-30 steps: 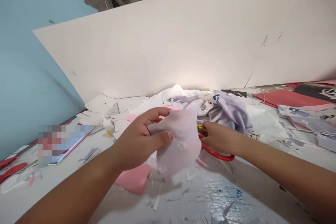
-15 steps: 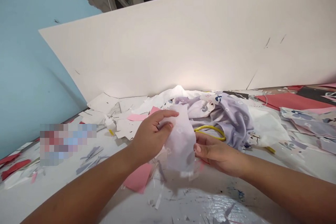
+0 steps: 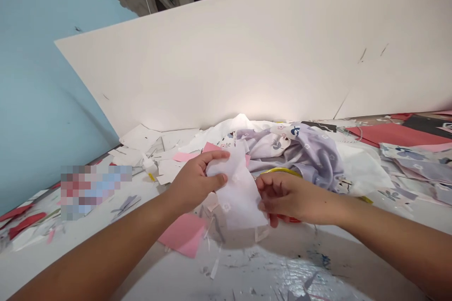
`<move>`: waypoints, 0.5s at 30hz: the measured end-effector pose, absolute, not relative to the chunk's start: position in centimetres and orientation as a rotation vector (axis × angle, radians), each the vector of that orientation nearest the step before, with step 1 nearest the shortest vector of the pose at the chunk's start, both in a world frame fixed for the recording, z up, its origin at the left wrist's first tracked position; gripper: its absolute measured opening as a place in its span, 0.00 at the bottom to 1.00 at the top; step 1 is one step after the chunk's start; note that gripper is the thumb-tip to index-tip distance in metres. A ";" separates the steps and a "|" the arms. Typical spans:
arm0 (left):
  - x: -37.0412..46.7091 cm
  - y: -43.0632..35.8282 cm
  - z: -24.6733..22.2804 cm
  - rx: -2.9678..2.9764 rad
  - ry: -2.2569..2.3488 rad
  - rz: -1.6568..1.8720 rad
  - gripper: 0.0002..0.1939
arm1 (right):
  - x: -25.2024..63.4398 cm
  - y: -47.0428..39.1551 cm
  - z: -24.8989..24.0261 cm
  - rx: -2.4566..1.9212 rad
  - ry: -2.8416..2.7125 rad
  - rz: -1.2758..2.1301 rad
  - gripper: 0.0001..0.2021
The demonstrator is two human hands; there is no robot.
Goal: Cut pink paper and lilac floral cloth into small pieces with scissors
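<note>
My left hand (image 3: 197,181) pinches the upper left part of a pale lilac piece of cloth (image 3: 240,197) between thumb and fingers. The cloth hangs above the white table, slanting down to the right. At its right edge, my right hand (image 3: 287,197) has curled fingers close to the cloth. A yellow loop (image 3: 280,170), looking like a scissor handle, shows just above that hand, and something red shows below it. Whether these are one tool is partly hidden by my fingers. Behind both hands lies a heap of lilac and white printed fabric (image 3: 310,155).
A white board (image 3: 229,56) stands behind the fabric. Pink paper (image 3: 185,235) lies front left of the cloth. A small bottle (image 3: 149,167) and white scraps are at left; red sheets (image 3: 395,136) and printed pieces (image 3: 420,169) lie at right. Cut slivers litter the table (image 3: 261,273).
My left hand has moved slightly left with the cloth, which now slants more. My right hand has turned with its back upward, and its fingers cover more of the yellow loop.
</note>
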State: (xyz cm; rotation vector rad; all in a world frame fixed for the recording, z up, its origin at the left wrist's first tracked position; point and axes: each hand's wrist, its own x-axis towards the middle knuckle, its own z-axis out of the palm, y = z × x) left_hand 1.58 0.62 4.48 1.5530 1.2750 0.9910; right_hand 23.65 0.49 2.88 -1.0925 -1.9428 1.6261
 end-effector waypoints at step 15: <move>2.3 -1.2 0.2 1.311 0.992 0.870 0.21 | 21.1 0.8 -1.3 -0.992 -1.488 1.533 0.10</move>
